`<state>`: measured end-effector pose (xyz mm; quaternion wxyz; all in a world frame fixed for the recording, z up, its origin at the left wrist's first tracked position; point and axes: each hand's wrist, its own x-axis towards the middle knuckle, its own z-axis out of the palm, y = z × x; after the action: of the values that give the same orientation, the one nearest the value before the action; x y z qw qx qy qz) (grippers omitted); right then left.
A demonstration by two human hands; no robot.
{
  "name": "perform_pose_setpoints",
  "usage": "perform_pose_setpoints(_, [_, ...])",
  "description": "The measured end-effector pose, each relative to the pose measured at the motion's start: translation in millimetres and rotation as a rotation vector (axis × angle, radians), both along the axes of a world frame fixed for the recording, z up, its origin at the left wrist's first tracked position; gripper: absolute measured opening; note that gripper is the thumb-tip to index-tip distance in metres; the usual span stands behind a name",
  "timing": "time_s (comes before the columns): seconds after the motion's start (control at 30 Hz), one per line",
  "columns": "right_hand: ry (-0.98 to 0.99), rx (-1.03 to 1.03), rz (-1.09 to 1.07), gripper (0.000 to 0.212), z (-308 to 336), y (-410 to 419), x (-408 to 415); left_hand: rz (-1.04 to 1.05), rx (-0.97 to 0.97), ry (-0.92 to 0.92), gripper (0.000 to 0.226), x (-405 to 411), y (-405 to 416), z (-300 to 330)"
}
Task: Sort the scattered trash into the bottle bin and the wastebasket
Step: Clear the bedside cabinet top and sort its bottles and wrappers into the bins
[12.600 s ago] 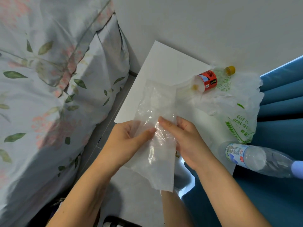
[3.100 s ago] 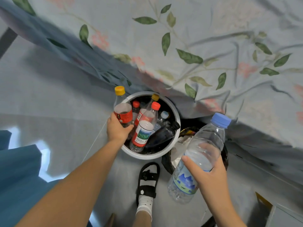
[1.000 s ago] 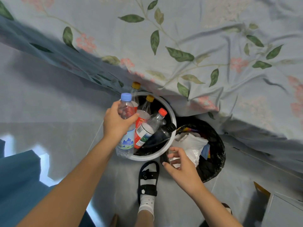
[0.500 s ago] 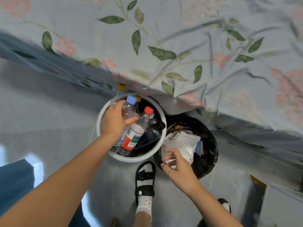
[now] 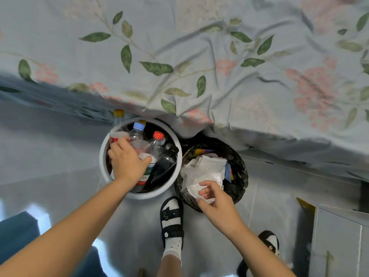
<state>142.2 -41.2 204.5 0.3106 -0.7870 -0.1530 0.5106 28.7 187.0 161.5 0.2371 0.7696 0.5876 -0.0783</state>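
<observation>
The left hand (image 5: 127, 162) grasps a blue-capped bottle (image 5: 137, 136) inside the white bottle bin (image 5: 175, 176). The right hand (image 5: 216, 204), fingers loose and empty, hovers at the wastebasket's (image 5: 242, 176) six o'clock. Crowded bottles could tip the newcomer out.

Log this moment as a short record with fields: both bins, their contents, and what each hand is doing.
bottle bin: white round tub, on the floor beside the bed
bottle bin contents: several plastic bottles, standing or leaning
wastebasket: black-lined, touching the tub's right side
wastebasket contents: crumpled white plastic bag, coloured wrappers
left hand: inside the tub, grip on the blue-capped bottle
right hand: over the wastebasket's near rim, fingers loosely curled, holding nothing
</observation>
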Motion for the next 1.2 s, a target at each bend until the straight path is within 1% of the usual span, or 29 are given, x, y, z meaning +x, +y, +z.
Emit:
perform_pose_setpoints(0.13, [-0.028,-0.034,0.009,0.03,6,-25,13,-0.288,0.057,-0.148,0.057,21,-47,34])
perform_pose_setpoints(0.23, [-0.128,-0.071,0.046,0.027,16,-44,27,-0.487,0.062,-0.141,0.043,44,-80,54])
perform_pose_setpoints(0.33, [-0.288,-0.096,0.117,0.035,31,-66,46,-0.67,0.058,-0.098,0.03,73,-109,69])
perform_pose_setpoints(0.43, [-0.441,-0.14,0.147,0.036,45,-99,68,-0.815,0.072,-0.078,0.027,107,-141,85])
perform_pose_setpoints(0.5, [-0.553,-0.16,0.14,0.037,54,-128,85,-0.917,0.057,-0.055,0.033,132,-168,97])
perform_pose_setpoints(0.6, [-0.659,-0.206,0.051,0.05,69,-181,110,-1.044,0.023,-0.029,0.046,171,-214,113])
perform_pose_setpoints(0.67, [-0.724,-0.267,-0.029,0.045,78,-223,128,-1.128,0.008,-0.02,0.048,198,-250,123])
perform_pose_setpoints(0.77, [-0.731,-0.34,-0.134,0.036,94,-293,151,-1.258,0.009,-0.052,0.048,237,-311,136])
perform_pose_setpoints(0.83, [-0.729,-0.384,-0.198,0.035,104,-343,160,-1.351,0.008,-0.072,0.051,261,-358,144])
perform_pose_setpoints(0.93, [-0.794,-0.454,-0.336,0.034,113,-414,162,-1.502,0.009,-0.12,0.053,290,-431,153])
perform_pose_setpoints(0.97, [-0.818,-0.484,-0.379,0.033,114,-436,159,-1.551,0.008,-0.136,0.052,298,-455,156])
perform_pose_setpoints(1.03, [-0.846,-0.539,-0.456,0.023,116,-477,148,-1.634,-0.01,-0.156,0.05,311,-504,161])
perform_pose_setpoints(1.1, [-0.871,-0.553,-0.539,0.015,119,-513,135,-1.699,-0.037,-0.162,0.041,318,-551,167])
perform_pose_setpoints(1.2, [-0.902,-0.574,-0.666,0.013,123,-558,112,-1.788,-0.078,-0.207,0.033,320,-612,171])
